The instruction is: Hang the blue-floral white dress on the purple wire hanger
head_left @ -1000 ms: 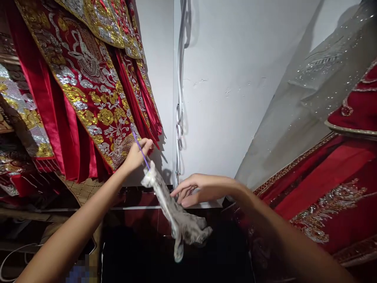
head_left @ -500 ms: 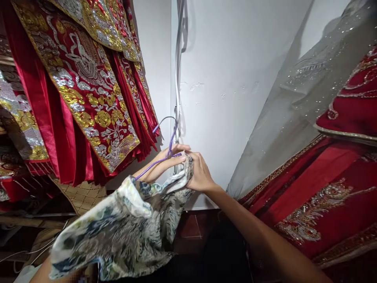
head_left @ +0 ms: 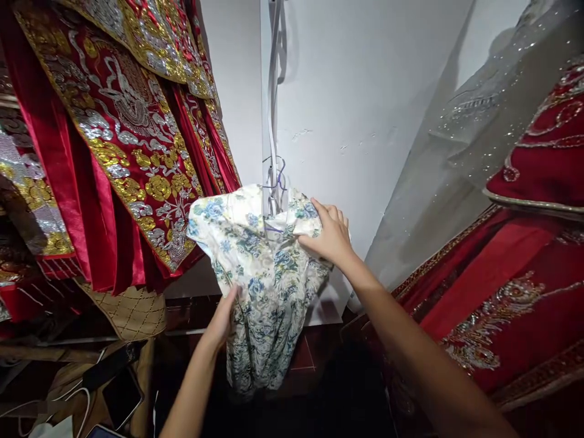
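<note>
Floral cotton-look dress (head_left: 260,286) hangs mid-frame on a purple hanger (head_left: 276,182) hooked over pale straps (head_left: 272,91) on the wall — right hand (head_left: 331,234) lies flat and open on its shoulder, left hand (head_left: 223,319) pinches the lower side edge. Risk, as I judge it: a downward tug could slip the hook off. The dress might then drop toward the phone (head_left: 121,395) at lower left, or snag the red embroidered robes (head_left: 132,140) beside it.

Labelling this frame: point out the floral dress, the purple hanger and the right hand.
floral dress (head_left: 260,274): head view, front panel.
purple hanger (head_left: 279,173): head view, hook above the neckline.
right hand (head_left: 331,234): head view, back of the hand.
</note>
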A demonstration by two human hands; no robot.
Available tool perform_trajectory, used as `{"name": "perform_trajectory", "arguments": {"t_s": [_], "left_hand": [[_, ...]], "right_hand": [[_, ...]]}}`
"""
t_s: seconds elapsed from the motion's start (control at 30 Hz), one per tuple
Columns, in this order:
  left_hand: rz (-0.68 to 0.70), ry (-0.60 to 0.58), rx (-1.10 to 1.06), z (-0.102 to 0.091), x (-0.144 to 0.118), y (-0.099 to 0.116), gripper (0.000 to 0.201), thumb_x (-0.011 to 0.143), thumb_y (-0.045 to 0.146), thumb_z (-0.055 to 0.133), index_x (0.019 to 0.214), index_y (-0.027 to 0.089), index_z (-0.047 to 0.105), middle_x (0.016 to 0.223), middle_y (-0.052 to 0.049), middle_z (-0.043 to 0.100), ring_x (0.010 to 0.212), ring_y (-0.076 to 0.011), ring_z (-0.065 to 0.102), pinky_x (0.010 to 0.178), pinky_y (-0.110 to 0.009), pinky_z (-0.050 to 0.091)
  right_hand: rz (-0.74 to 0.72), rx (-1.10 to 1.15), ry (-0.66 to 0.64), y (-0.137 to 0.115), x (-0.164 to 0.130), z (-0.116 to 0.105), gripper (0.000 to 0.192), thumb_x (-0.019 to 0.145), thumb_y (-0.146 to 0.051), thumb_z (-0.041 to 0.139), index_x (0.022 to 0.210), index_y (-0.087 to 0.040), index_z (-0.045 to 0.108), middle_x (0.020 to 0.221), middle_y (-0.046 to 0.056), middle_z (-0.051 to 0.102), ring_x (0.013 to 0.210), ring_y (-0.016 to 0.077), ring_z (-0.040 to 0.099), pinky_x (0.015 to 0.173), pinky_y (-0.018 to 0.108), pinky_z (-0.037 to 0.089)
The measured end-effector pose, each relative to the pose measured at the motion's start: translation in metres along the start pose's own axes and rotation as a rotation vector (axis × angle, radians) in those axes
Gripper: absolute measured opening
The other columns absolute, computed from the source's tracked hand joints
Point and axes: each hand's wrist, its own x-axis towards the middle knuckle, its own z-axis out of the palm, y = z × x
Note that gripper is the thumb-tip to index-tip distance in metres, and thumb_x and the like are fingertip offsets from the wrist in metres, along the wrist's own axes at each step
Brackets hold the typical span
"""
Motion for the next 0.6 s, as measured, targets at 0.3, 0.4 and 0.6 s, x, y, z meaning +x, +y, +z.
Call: {"name": "perform_trajectory", "arguments": {"t_s": [0.3,0.4,0.6], "left_hand": [[-0.034,0.205,-0.244,0.051,-0.042,-0.058,0.081,0.08,0.044,0.074,0.15,0.038,0.034,0.159,0.0,0.034,0.147,-0.0246,0.031,0.123,-0.042,0.027],[-0.011,0.175,-0.261,0.067,-0.053,-0.051,0.078,0.078,0.038,0.078,0.148,0.033,0.042,0.153,-0.005,0.045,0.144,-0.0263,0.038,0.122,-0.041,0.028],[-0.015,0.099,-0.302,0.07,-0.065,-0.038,0.075,0.079,0.036,0.078,0.146,0.02,0.047,0.141,-0.016,0.058,0.133,-0.0324,0.052,0.118,-0.047,0.035]], "right_hand": [[0.193,0.385,0.173,-0.026,-0.114,0.012,0.065,0.085,-0.038,0.057,0.147,-0.03,0.039,0.15,0.01,0.042,0.144,0.0363,0.03,0.113,0.06,0.031],[0.498,0.713,0.102,-0.041,-0.18,0.043,0.034,0.087,-0.044,0.058,0.116,-0.028,0.062,0.116,0.013,0.064,0.11,0.0356,0.06,0.093,0.057,0.049],[0.609,1.077,-0.161,-0.075,-0.217,0.063,0.029,0.087,-0.045,0.062,0.076,-0.021,0.052,0.069,0.0,0.048,0.064,0.0166,0.048,0.059,0.029,0.042]]}}
